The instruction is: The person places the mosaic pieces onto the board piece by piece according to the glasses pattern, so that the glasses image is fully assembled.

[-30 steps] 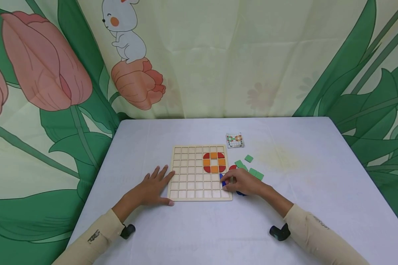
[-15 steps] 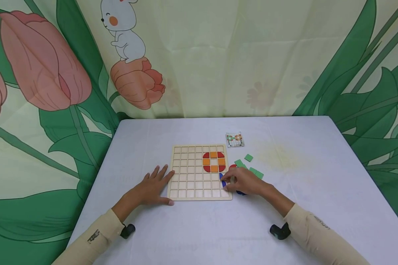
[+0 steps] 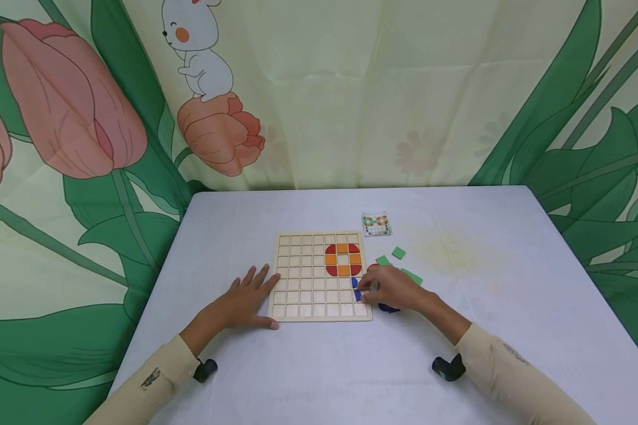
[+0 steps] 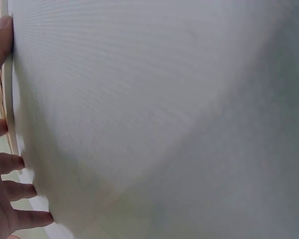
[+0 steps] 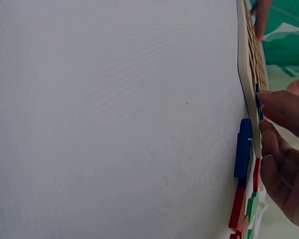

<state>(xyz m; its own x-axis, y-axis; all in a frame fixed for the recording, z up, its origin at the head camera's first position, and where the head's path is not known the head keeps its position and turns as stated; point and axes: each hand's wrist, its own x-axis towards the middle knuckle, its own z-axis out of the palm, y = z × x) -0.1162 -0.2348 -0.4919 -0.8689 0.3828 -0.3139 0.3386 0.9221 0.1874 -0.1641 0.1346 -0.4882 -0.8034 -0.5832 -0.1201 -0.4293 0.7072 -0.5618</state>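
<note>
My right hand point(image 3: 392, 289) has its fingertips curled onto a small blue piece point(image 3: 357, 294) at the right edge of the wooden board point(image 3: 319, 276), pinching it down toward a cell in the rightmost column, just below the ring; from the wrist view my fingers point(image 5: 281, 107) sit right over the board's rim with the blue showing under them; whether the piece is fully seated I cannot tell. My left hand point(image 3: 241, 302) lies flat with fingers spread on the tablecloth point(image 3: 308, 366), its thumb and fingertips touching the board's left edge to steady it, gripping nothing.

I judge this to be the placing step for a blue piece; the next move calls for squaring it to the cell walls and pressing it flush, then lifting off without dragging it.

The board is pale wood, thin, cut into a grid of shallow square cells; in it sits a ring point(image 3: 343, 260) of 4 orange squares with red quarter-round corners. The pieces look like flat, matte, hard tiles; another blue one point(image 3: 387, 307) lies on the cloth just beside my hand, green squares point(image 3: 399, 253) and a red piece point(image 3: 373, 268) lie close behind it. A small pattern card point(image 3: 377, 225) lies beyond the board; the cloth is a fine white weave.
</note>
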